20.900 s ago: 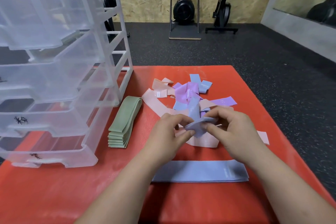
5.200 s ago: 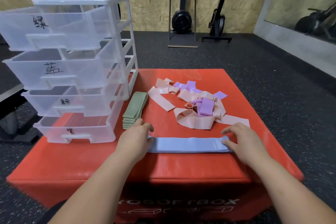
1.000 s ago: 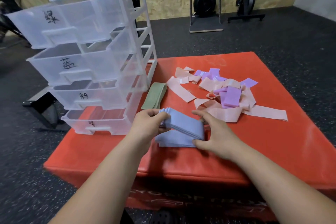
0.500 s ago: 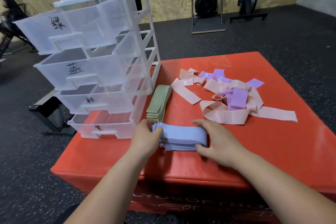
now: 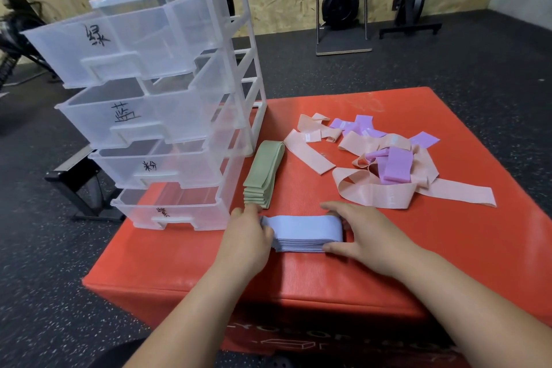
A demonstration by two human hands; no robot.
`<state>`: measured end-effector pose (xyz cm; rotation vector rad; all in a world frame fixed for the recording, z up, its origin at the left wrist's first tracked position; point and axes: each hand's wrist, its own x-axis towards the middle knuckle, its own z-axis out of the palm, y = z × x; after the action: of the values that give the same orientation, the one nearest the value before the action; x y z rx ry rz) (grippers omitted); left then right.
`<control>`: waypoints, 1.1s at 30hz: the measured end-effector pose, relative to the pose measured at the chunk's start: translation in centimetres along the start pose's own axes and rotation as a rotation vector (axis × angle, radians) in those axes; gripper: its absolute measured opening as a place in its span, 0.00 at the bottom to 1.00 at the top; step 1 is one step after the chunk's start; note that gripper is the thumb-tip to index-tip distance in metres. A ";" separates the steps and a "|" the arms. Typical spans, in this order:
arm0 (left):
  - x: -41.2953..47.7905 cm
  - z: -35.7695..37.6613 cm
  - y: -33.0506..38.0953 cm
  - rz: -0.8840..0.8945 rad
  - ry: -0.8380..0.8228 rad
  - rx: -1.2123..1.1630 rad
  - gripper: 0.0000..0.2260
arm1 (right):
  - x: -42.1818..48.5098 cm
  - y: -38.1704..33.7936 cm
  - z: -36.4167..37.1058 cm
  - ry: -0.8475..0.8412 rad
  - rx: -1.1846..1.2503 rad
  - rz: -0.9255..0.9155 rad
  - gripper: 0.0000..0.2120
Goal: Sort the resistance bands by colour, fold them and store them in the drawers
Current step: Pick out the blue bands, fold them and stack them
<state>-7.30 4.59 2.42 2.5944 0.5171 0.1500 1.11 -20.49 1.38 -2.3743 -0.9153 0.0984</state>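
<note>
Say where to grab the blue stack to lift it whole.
Grip the blue stack by its two short ends, one hand from each side, where the left hand and right hand sit now. It is a pile of loose folded layers, edges showing along the near side, so clamping both ends should keep them together.

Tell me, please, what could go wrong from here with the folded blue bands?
The folded blue bands are held only at their ends by the left hand and right hand; lifted, the layers may spring open or slide apart. The green stack lies beside the left hand and could get knocked.
</note>
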 end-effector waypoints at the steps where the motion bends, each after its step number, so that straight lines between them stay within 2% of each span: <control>1: -0.2 0.0 0.1 0.046 0.018 0.076 0.15 | 0.0 -0.1 0.0 0.001 -0.024 -0.009 0.40; 4: -0.5 -0.4 0.4 0.230 0.128 0.317 0.14 | 0.3 -0.2 -0.1 -0.004 -0.070 -0.024 0.40; 6: -0.4 -0.6 0.8 0.405 0.134 0.279 0.19 | 0.5 -0.3 -0.3 -0.016 -0.069 -0.018 0.41; 8: -0.2 -0.8 1.2 0.561 -0.037 0.210 0.27 | 0.6 -0.3 -0.7 -0.023 -0.067 -0.021 0.42; 10: -0.1 -0.6 1.4 0.622 -0.188 0.223 0.34 | 0.7 -0.4 -1.0 -0.029 -0.094 -0.037 0.41; 14: 0.8 -0.6 1.2 0.627 -0.128 0.247 0.29 | 0.9 -0.7 -1.7 -0.055 -0.180 -0.073 0.36; 21: 1.8 -1.3 0.1 0.533 -0.209 0.150 0.26 | 1.0 -1.2 -1.4 -0.140 -0.217 -0.082 0.29; 26: 1.9 -1.3 0.1 0.512 -0.209 0.129 0.27 | 1.0 -1.9 -1.5 -0.219 -0.076 0.163 0.41; 29: 1.7 -1.2 0.2 0.504 -0.204 0.117 0.27 | 0.9 -3.1 -0.8 -0.176 -0.012 0.287 0.35; 33: 1.1 -1.2 0.2 0.507 -0.182 0.132 0.26 | 0.9 -4.4 0.7 -0.072 0.036 0.433 0.33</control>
<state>-6.45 5.35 3.56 2.7802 -0.2090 0.0455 -1.03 -16.97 3.35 -2.5104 -0.4122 0.3672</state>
